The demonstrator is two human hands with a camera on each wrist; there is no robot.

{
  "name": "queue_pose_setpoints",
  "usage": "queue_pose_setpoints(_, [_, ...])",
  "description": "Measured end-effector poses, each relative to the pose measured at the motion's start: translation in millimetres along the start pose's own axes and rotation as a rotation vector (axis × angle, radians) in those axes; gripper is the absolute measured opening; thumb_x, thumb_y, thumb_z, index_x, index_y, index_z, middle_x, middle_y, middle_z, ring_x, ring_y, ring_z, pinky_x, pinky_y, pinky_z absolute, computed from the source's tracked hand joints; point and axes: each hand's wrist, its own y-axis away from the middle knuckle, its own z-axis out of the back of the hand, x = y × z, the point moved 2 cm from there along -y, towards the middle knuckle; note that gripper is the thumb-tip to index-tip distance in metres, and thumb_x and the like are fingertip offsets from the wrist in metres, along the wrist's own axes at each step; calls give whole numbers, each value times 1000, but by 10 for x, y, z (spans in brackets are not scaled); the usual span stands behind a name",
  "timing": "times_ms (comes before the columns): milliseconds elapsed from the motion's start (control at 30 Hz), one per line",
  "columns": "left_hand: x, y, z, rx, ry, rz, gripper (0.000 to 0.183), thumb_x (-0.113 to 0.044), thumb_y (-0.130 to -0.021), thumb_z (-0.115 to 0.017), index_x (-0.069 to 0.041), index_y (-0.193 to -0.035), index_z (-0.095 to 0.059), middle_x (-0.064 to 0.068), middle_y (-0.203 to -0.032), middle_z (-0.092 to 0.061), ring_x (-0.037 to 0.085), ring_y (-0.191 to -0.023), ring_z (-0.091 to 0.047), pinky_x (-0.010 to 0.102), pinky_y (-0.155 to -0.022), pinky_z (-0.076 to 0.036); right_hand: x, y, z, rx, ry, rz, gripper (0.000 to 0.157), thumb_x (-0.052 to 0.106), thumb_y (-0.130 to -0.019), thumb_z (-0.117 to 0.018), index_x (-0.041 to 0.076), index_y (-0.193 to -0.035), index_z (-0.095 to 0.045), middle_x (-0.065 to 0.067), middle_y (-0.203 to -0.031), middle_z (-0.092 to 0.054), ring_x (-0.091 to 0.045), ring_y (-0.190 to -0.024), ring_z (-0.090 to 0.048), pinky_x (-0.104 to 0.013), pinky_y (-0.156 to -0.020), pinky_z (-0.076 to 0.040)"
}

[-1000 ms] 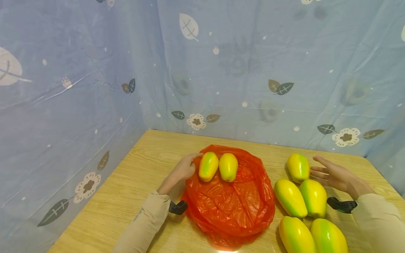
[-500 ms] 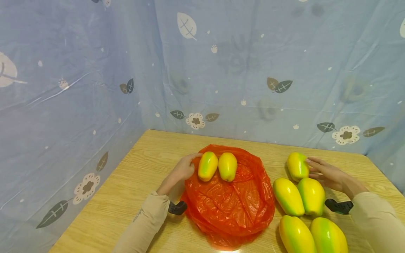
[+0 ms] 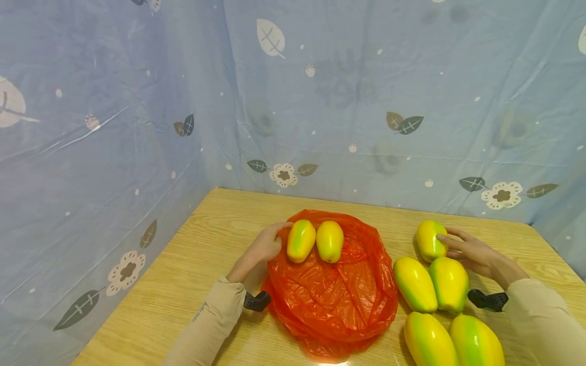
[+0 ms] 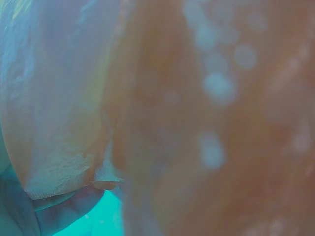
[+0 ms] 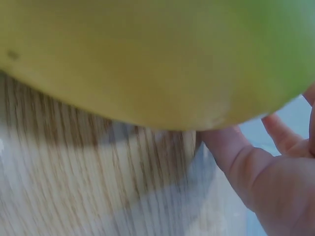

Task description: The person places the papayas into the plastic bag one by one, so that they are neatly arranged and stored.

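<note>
The person's left hand [image 3: 265, 245] grips the left edge of a spread red plastic bag [image 3: 339, 295]. Up close, in the left wrist view, bag film [image 4: 64, 162] covers most of the picture, with a finger [image 4: 74, 211] beneath it. Two yellow-green papayas, one on the left [image 3: 301, 241] and one on the right [image 3: 329, 241], lie on the bag's far part. The right hand [image 3: 473, 254] holds the right side of the rearmost loose papaya [image 3: 431, 241]. The right wrist view has this papaya [image 5: 147, 64] large, with a digit [image 5: 229, 152] against its lower edge.
Several more papayas [image 3: 450, 284] lie between the bag and the right forearm, the nearest pair [image 3: 430, 340] at the frame's bottom. The wooden table [image 3: 215, 223] ends against a blue patterned curtain [image 3: 348, 101] behind, with another stretch along the left.
The right hand has moved left from beside the rearmost papaya onto its side. The left hand stays at the bag's edge, and the bag and its two papayas keep their places.
</note>
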Motion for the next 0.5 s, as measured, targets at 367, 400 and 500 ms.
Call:
queue_pose_setpoints(367, [5,5,-3,-7,8,-8,52,13,-83,-40,-1,-131,-56,21,-132,-52,36,-125,-44,47,-104,-36,-79,39,38,-28,-52,3,86,41,-101,-35,-1,-142,28,-42,-145,5,-55,-132,-15,-44,-93,-47])
queue_pose_setpoints(400, [3,6,-1,-6,10,-5,52,13,-83,-40,-1,-131,-56,21,-132,-52,36,-126,-44,47,-105,-35,-89,48,45,-33,-53,2,85,41,-101,-34,-1,-142,28,-42,-145,6,-55,-132,-15,-43,-92,-48])
queue_pose_setpoints(500, [-1,8,5,-6,13,4,52,13,-83,-40,-1,-131,-55,21,-133,-51,36,-126,-43,47,-105,-34,-120,72,73,-46,-65,5,85,40,-102,-35,-1,-142,28,-42,-145,6,-44,-123,-42,-39,-90,-49])
